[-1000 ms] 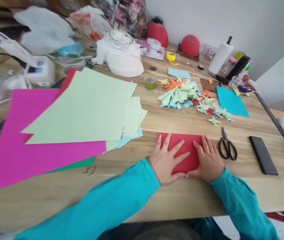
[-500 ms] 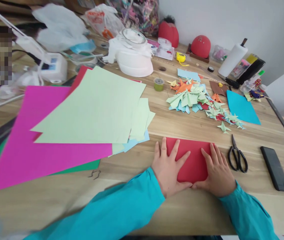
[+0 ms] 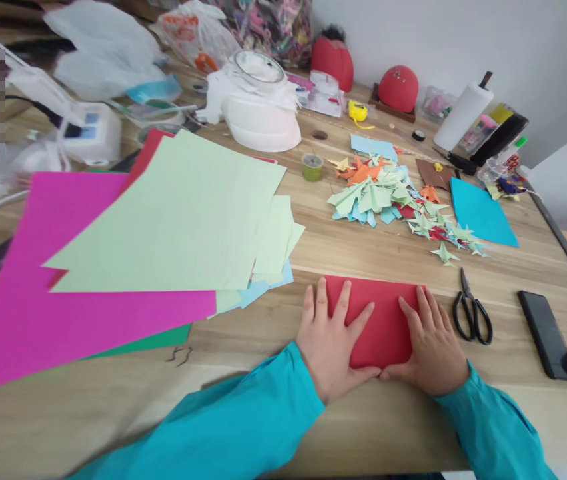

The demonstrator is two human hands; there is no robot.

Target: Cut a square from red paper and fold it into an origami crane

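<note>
A red sheet of paper (image 3: 387,319) lies flat on the wooden table in front of me, its left and right sides partly covered by my hands. My left hand (image 3: 334,340) presses on its left side with the fingers spread. On the right side, my right hand (image 3: 432,347) rests flat, thumb stretched inward along the near edge. Both thumb tips nearly meet at that edge. Just right of my right hand lie black-handled scissors (image 3: 472,312), blades pointing away from me.
Large pale green sheets (image 3: 173,220) lie over a magenta sheet (image 3: 88,333) at left. Folded paper pieces (image 3: 383,190) are heaped beyond the red paper, near a turquoise sheet (image 3: 483,213). A black phone (image 3: 548,335) lies at right. White tape rolls (image 3: 260,107) stand at the back.
Both hands stay spread on the red paper in the same pose. The whole view has shifted slightly; nothing on the table has visibly moved.
</note>
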